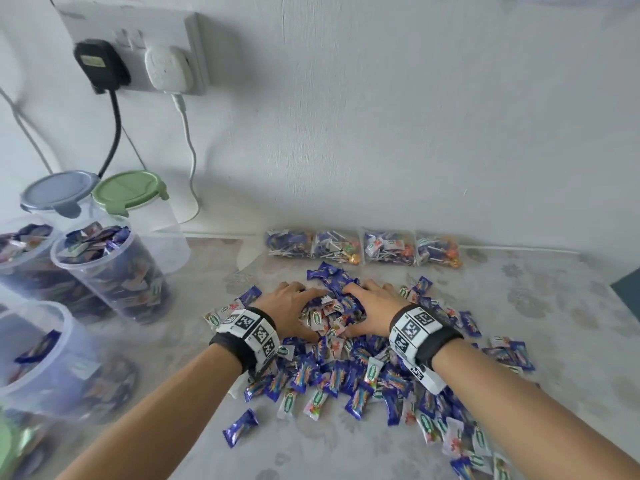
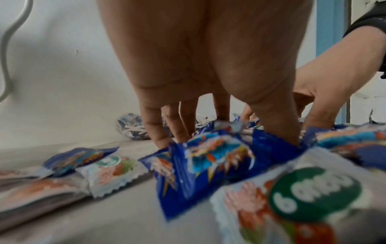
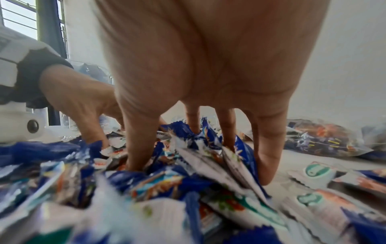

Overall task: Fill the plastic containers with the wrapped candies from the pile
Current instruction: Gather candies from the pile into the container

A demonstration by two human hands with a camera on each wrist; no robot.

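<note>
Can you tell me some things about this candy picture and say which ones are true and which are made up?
1. Both hands are digging into the candy pile. True: the left hand and the right hand have their fingers pushed in among the wrappers.
2. All the wrappers are red. False: they are mostly blue or white.
3. The tubs stand on the person's right. False: the open tub of candies and the others stand on the left.
4. Four clear bags lie in a row by the wall. True.
5. The green lid is on the floor. False: it sits on a tub behind the open ones.
</note>
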